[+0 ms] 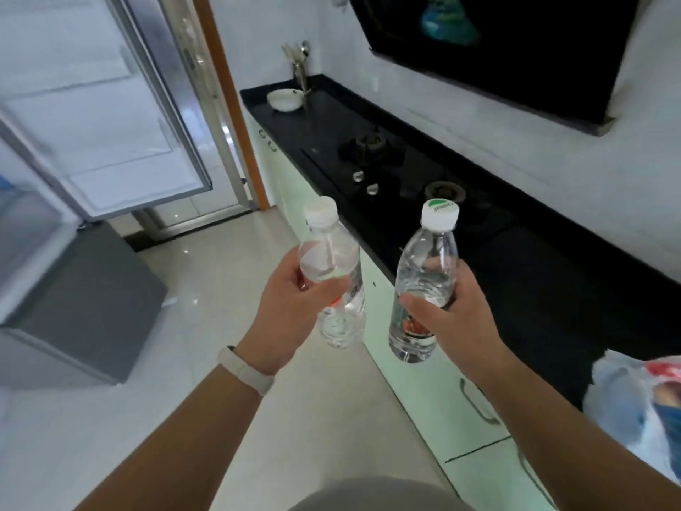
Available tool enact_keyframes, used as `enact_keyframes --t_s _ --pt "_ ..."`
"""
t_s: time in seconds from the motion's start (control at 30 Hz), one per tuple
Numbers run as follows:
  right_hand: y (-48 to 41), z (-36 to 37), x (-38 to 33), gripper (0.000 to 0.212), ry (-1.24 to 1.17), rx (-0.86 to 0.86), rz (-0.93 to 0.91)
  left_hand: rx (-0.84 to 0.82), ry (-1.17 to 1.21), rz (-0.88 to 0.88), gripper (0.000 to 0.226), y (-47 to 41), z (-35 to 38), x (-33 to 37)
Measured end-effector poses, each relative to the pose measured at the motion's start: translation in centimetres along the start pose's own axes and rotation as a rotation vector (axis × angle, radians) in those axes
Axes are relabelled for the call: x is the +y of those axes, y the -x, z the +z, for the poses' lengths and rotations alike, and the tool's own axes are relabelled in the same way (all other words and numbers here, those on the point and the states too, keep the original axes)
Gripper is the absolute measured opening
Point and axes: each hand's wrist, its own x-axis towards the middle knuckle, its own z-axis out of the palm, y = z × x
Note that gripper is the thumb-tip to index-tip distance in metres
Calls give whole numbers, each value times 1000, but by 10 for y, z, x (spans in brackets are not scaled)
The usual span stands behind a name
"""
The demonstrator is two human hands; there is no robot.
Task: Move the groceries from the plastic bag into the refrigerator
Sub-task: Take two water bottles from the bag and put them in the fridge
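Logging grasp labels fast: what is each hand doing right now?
Left hand: gripping the plain-capped water bottle.
Right hand: gripping the green-print-capped water bottle.

Open floor [228, 289] between refrigerator door [110, 116] and counter [460, 230].

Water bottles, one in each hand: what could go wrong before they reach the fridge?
Both hands are full: the left hand grips the left bottle, the right hand the right bottle, so neither could steady the open refrigerator door. The plastic bag seems to sit near the counter edge, unattended, and might slump off.
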Motion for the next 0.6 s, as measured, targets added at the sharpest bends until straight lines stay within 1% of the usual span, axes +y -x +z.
enact_keyframes --t_s 0.07,0.13,0.33,0.4,0.53,0.6 --pt "-8 37 -4 46 -8 -51 -1 59 1 -16 60 2 -35 -5" --pt "-16 69 -8 45 -6 -125 0 125 -2 -32 62 6 -67 -10" --pt "-39 147 -16 42 31 -347 -25 293 25 -63 55 19 -139 -21" --pt "-48 171 -18 43 41 -406 -29 359 34 -74 55 23 -157 -25" --pt "-70 216 -18 53 61 -508 -38 471 28 -98 54 21 -190 -33" --pt "-86 238 -16 53 52 -563 -40 528 15 -113 55 14 -205 -38"
